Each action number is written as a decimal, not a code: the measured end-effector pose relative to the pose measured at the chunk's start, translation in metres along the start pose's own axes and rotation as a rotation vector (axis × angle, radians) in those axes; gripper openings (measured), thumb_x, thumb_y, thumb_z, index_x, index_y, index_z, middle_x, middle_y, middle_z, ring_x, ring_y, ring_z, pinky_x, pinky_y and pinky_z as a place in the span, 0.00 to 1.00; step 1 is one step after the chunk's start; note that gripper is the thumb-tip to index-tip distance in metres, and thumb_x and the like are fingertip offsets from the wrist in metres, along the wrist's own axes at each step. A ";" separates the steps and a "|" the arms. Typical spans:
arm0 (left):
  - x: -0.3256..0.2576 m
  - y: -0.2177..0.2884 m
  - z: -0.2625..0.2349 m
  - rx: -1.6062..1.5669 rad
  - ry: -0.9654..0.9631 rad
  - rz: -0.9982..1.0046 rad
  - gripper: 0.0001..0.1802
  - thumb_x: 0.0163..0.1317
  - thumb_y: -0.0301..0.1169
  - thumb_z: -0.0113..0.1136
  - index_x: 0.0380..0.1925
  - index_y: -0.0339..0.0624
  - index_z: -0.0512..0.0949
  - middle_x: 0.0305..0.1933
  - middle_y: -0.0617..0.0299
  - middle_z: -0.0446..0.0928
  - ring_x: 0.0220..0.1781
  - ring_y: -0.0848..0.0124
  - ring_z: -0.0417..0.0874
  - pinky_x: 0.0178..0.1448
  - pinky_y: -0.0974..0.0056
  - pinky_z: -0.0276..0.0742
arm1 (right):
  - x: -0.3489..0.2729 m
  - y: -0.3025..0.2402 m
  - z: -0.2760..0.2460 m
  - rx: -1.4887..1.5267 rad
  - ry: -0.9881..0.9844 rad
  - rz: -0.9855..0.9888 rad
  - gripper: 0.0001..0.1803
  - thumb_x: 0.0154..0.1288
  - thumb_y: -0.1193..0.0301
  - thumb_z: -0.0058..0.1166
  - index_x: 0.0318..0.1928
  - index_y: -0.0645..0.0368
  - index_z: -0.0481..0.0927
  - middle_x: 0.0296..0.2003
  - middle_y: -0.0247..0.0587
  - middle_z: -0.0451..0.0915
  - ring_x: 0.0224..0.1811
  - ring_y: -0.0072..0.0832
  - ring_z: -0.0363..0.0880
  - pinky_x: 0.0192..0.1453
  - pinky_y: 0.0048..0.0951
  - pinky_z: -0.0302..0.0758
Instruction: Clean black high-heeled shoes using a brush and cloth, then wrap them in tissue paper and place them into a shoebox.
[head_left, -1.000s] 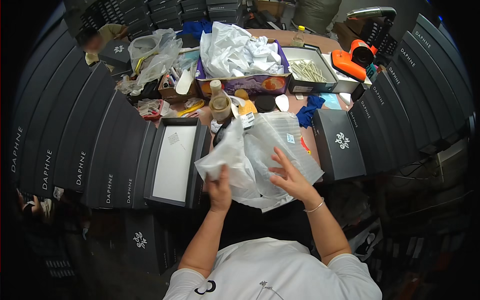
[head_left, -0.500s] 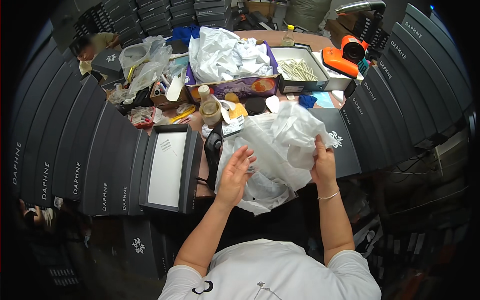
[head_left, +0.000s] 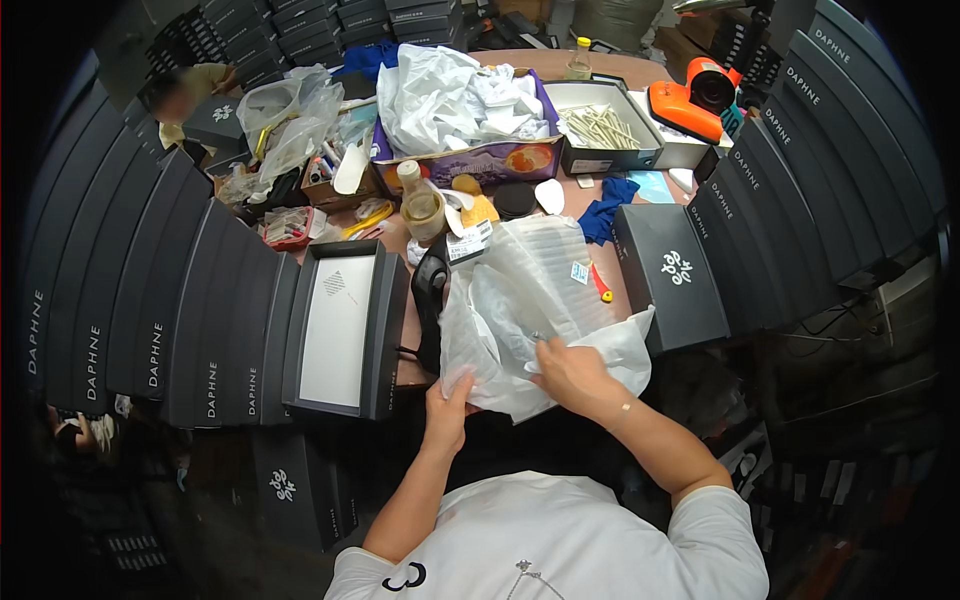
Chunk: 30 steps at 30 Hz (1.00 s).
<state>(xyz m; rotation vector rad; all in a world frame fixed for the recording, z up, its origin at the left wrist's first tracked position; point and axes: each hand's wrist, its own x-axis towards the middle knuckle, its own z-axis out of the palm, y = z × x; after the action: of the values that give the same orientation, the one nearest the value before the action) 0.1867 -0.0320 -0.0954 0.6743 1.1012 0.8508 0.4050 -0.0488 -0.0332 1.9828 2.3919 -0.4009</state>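
Observation:
A translucent white wrapping sheet point(head_left: 550, 265) lies spread and creased at the table's front edge. My left hand point(head_left: 447, 415) pinches its near left edge between thumb and fingers. My right hand point(head_left: 580, 378) is closed over the middle of the sheet, gripping a fold; its fingertips are partly hidden. Under the layers a paler bulge shows, whose kind I cannot make out. Left of the sheet stands a black high-heeled shoe point(head_left: 430, 300), and a white label point(head_left: 468, 242) lies by its top. An open black shoebox point(head_left: 340, 330) with a white inside is further left.
A closed black shoebox point(head_left: 670, 270) stands right of the sheet, near a red-and-yellow cutter point(head_left: 600, 284). Behind are a glass bottle point(head_left: 422, 212), a purple carton point(head_left: 470, 165) of crumpled paper, a box of sticks point(head_left: 605, 130) and an orange blower point(head_left: 688, 110). Stacked shoeboxes point(head_left: 790, 190) flank both sides.
My right hand has come down and left from the raised, crumpled sheet onto its middle. The left hand has dropped to the near edge and closed on it. The cutter is uncovered.

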 end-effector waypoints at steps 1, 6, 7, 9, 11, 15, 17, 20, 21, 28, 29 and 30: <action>0.003 0.002 0.003 -0.065 0.035 0.073 0.17 0.66 0.30 0.56 0.52 0.32 0.74 0.49 0.55 0.78 0.45 0.68 0.82 0.47 0.66 0.80 | 0.013 0.008 0.039 0.030 0.170 -0.018 0.23 0.56 0.58 0.61 0.45 0.63 0.74 0.36 0.49 0.79 0.30 0.44 0.83 0.33 0.42 0.79; 0.029 0.042 -0.020 -0.219 -0.012 0.184 0.17 0.68 0.29 0.47 0.52 0.30 0.73 0.49 0.53 0.79 0.47 0.64 0.83 0.49 0.62 0.80 | 0.045 0.017 0.061 0.187 0.043 0.053 0.18 0.53 0.59 0.57 0.35 0.63 0.80 0.30 0.53 0.82 0.32 0.48 0.83 0.38 0.45 0.79; 0.035 0.055 -0.024 -0.304 -0.009 0.102 0.18 0.68 0.29 0.46 0.53 0.29 0.72 0.50 0.52 0.78 0.49 0.62 0.82 0.51 0.60 0.79 | 0.044 0.011 0.056 0.220 0.007 0.063 0.18 0.53 0.59 0.57 0.34 0.63 0.80 0.29 0.54 0.82 0.33 0.49 0.83 0.39 0.46 0.79; 0.043 0.083 -0.021 -0.447 -0.039 -0.044 0.21 0.67 0.32 0.45 0.54 0.27 0.69 0.53 0.49 0.76 0.54 0.57 0.80 0.58 0.54 0.77 | 0.043 0.003 0.046 0.257 -0.001 0.054 0.18 0.52 0.59 0.56 0.33 0.62 0.81 0.29 0.55 0.82 0.33 0.50 0.83 0.40 0.46 0.79; 0.052 0.088 -0.008 -0.447 -0.207 0.003 0.20 0.68 0.32 0.48 0.54 0.29 0.69 0.53 0.50 0.76 0.54 0.58 0.79 0.58 0.52 0.76 | 0.051 -0.003 0.062 0.251 -0.056 0.048 0.17 0.55 0.60 0.54 0.36 0.62 0.80 0.32 0.56 0.82 0.35 0.50 0.83 0.41 0.46 0.79; 0.041 0.068 0.039 -0.149 -0.490 0.195 0.22 0.68 0.36 0.56 0.57 0.34 0.70 0.52 0.54 0.76 0.53 0.63 0.78 0.58 0.59 0.75 | 0.056 0.018 0.115 0.683 0.496 -0.196 0.14 0.58 0.65 0.55 0.41 0.61 0.78 0.34 0.52 0.83 0.38 0.49 0.82 0.42 0.45 0.78; 0.036 0.059 0.026 0.222 -0.253 0.549 0.24 0.69 0.34 0.55 0.60 0.31 0.68 0.53 0.56 0.75 0.54 0.68 0.78 0.60 0.63 0.73 | 0.025 0.031 0.037 0.347 0.260 0.076 0.13 0.59 0.68 0.56 0.43 0.59 0.77 0.35 0.49 0.83 0.39 0.48 0.82 0.41 0.45 0.78; 0.030 0.045 0.024 1.004 -0.105 0.824 0.21 0.62 0.28 0.57 0.55 0.29 0.72 0.55 0.44 0.74 0.59 0.54 0.76 0.63 0.57 0.71 | -0.023 0.075 -0.051 0.163 0.370 0.345 0.13 0.57 0.68 0.59 0.43 0.56 0.78 0.31 0.46 0.82 0.36 0.44 0.83 0.36 0.44 0.78; 0.033 0.038 0.043 1.197 -0.170 0.993 0.20 0.58 0.27 0.58 0.50 0.29 0.75 0.54 0.39 0.73 0.62 0.48 0.71 0.65 0.52 0.68 | -0.026 0.103 -0.042 0.079 0.366 0.348 0.12 0.58 0.69 0.57 0.42 0.57 0.78 0.32 0.47 0.82 0.35 0.44 0.83 0.36 0.45 0.79; 0.111 0.029 0.107 2.012 -0.673 0.262 0.32 0.49 0.57 0.63 0.36 0.35 0.84 0.62 0.39 0.67 0.63 0.49 0.69 0.72 0.43 0.51 | 0.042 0.143 0.109 0.058 0.247 0.483 0.20 0.63 0.70 0.50 0.55 0.60 0.69 0.48 0.54 0.74 0.37 0.51 0.82 0.39 0.47 0.80; 0.105 0.027 0.100 2.057 -0.621 0.481 0.34 0.48 0.59 0.63 0.37 0.35 0.84 0.62 0.40 0.67 0.64 0.48 0.67 0.72 0.40 0.48 | 0.039 0.140 0.108 0.079 0.274 0.470 0.20 0.63 0.70 0.50 0.55 0.60 0.69 0.48 0.54 0.73 0.37 0.51 0.82 0.38 0.47 0.79; 0.101 0.026 0.094 2.095 -0.565 0.699 0.36 0.46 0.61 0.63 0.38 0.36 0.84 0.62 0.40 0.67 0.65 0.48 0.66 0.73 0.37 0.44 | 0.035 0.140 0.105 0.101 0.299 0.457 0.21 0.63 0.70 0.51 0.56 0.60 0.69 0.47 0.54 0.73 0.36 0.51 0.82 0.38 0.48 0.79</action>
<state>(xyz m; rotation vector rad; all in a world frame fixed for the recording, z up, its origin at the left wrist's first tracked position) 0.2906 0.0626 -0.0920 2.8928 0.8610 -0.3774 0.5175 -0.0125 -0.1671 2.7079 1.9835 -0.2265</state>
